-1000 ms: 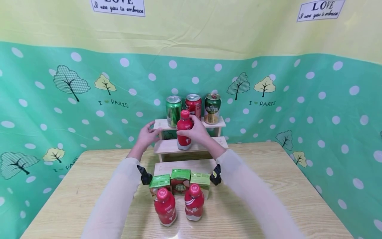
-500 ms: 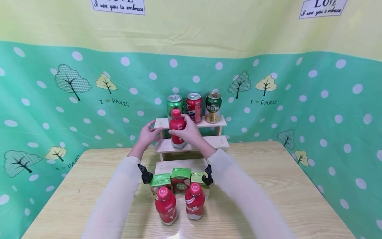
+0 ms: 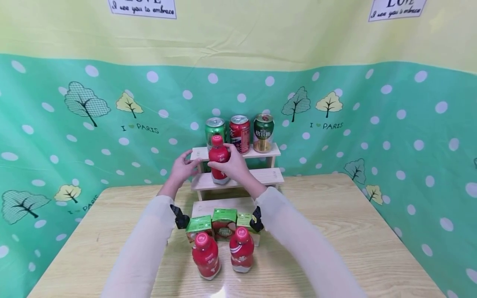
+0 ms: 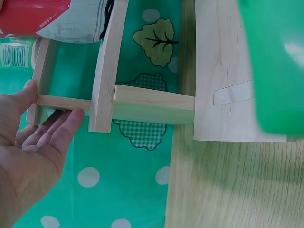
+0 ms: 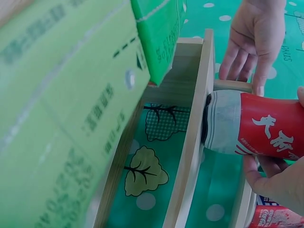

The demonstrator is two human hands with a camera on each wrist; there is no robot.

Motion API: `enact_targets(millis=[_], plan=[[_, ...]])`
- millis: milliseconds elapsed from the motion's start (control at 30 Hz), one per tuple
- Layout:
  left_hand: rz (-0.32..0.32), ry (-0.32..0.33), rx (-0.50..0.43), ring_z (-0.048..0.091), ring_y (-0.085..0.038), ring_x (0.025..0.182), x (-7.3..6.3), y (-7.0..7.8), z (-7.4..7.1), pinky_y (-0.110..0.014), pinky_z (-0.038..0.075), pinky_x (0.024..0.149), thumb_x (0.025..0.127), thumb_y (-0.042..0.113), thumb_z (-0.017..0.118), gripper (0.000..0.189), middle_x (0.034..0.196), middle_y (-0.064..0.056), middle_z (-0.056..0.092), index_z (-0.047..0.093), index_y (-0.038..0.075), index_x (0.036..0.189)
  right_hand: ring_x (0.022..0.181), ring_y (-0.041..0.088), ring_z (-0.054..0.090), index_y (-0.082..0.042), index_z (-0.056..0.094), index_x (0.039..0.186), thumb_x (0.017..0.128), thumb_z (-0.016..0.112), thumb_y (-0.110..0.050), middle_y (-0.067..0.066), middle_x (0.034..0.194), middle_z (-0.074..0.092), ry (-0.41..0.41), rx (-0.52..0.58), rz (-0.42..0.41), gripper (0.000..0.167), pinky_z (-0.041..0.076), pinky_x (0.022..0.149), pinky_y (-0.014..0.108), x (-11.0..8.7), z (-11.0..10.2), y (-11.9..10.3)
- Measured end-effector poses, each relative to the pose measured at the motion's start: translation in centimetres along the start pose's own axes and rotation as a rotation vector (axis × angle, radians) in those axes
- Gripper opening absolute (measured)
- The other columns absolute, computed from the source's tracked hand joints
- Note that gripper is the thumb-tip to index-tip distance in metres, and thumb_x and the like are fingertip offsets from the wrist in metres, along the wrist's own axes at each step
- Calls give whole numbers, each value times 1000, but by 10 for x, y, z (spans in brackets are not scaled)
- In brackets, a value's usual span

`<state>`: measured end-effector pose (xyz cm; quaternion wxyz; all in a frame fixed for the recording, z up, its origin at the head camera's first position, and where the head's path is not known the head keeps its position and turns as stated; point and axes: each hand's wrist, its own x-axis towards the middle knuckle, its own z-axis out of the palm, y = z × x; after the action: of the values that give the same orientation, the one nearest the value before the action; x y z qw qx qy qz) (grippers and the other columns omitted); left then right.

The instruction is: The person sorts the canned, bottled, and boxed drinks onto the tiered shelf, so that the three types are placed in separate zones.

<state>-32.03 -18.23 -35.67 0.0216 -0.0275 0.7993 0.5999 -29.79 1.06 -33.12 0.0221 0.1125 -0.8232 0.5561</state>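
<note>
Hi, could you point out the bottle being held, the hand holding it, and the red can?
Held bottle (image 3: 218, 156): head view, on its red body.
Right hand (image 3: 235, 164): head view, on the back of the hand.
Red can (image 3: 239, 134): head view, on its side.

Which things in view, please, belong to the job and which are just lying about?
Probably the job:
red round plastic bottle in the right hand
pale stepped wooden rack by the left hand
two similar bottles in front

Probably incidental:
red and green cylindrical metal cans
greenish cardboard boxes
</note>
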Motion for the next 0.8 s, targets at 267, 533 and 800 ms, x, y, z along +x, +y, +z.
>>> enact_targets(millis=[267, 533, 800], plan=[[-8, 3, -6, 45, -34, 130, -1, 0, -1, -43, 48, 100, 95, 27, 55, 72, 149, -22, 32, 14, 15, 152, 123, 24, 50, -16, 30, 141, 79, 76, -32, 8, 134, 48, 13, 9, 18, 79, 49, 100, 43, -2, 4, -2], [-11, -2, -8, 46, -35, 128, -1, 0, -2, -43, 48, 101, 95, 28, 56, 72, 149, -23, 30, 13, 15, 152, 125, 25, 47, -17, 29, 142, 78, 76, -37, 7, 137, 47, -10, 14, 65, 82, 47, 102, 45, -5, 2, -1], [-1, -3, 4, 47, -37, 126, 0, 0, -1, -42, 49, 99, 95, 27, 55, 71, 148, -25, 31, 13, 15, 152, 127, 23, 46, -20, 31, 141, 76, 77, -40, 6, 139, 45, -23, 5, 76, 83, 47, 102, 43, -12, -6, 2]])
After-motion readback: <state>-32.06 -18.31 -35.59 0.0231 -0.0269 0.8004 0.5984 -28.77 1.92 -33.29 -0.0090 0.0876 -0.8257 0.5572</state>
